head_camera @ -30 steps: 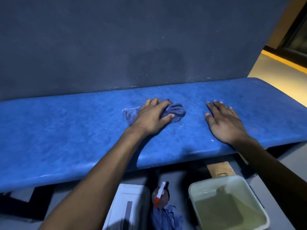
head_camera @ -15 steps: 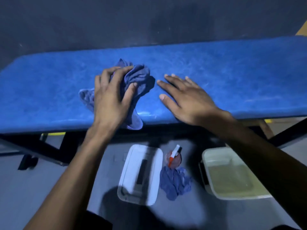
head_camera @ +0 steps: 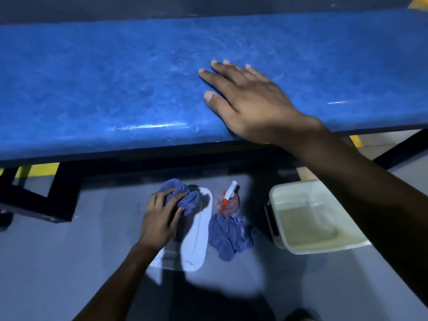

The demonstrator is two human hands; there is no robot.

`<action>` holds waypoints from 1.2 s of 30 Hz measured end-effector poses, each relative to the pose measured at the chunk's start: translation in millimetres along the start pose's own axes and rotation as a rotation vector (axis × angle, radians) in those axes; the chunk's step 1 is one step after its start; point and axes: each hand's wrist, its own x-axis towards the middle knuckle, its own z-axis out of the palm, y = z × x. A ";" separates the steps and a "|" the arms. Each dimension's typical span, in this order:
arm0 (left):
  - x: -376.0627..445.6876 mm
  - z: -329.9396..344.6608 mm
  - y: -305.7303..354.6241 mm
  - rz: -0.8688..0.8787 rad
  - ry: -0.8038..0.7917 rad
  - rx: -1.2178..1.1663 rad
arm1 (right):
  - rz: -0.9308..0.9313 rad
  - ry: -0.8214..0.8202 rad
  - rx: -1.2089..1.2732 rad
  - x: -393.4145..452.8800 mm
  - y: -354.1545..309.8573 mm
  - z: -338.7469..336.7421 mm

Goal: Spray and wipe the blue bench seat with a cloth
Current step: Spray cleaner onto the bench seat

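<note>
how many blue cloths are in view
2. One cloth gripped by the left hand over the white lid; a second cloth on the floor beside the spray bottle.

The right hand lies flat on the blue counter, fingers straight and a little spread, with the wrist over the front edge. The seat surface shines with wet streaks near this edge. Below, on the grey floor, the left hand grips a crumpled blue cloth over the far end of a white lid that lies flat. Just right of the lid stands a spray bottle with a white and orange nozzle, and a second blue cloth lies crumpled in front of it. Further right is a pale tub holding cloudy liquid. Black frame legs of the counter show at left.
</note>
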 end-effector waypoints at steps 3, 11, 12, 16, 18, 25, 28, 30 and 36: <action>-0.3 32.5 -22.7 -0.137 -0.209 -0.013 | 0.013 0.002 0.014 -0.1 -0.5 0.4; 93.6 55.2 17.5 0.073 -0.565 -0.461 | 0.030 0.056 0.061 2.8 -1.0 2.7; 109.5 58.6 26.1 0.115 -0.625 -0.478 | 0.031 0.060 0.068 3.1 -0.5 3.0; 142.6 88.0 38.5 0.178 -0.826 -0.548 | 0.030 0.099 0.072 3.6 0.7 7.5; 142.7 97.8 41.3 0.166 -0.850 -0.612 | 0.027 0.124 0.068 4.8 0.8 9.9; 119.1 84.2 51.1 0.007 -0.724 -0.799 | 0.024 0.142 0.075 8.8 3.2 14.0; 104.2 62.8 67.7 -0.021 -0.577 -0.807 | 0.021 0.143 0.076 8.9 3.0 14.3; 98.4 46.7 77.1 -0.053 -0.471 -0.823 | 0.017 0.143 0.072 7.7 3.1 14.4; 87.6 -25.9 112.6 -0.049 -0.340 -0.742 | 0.001 0.145 0.051 4.5 3.0 12.2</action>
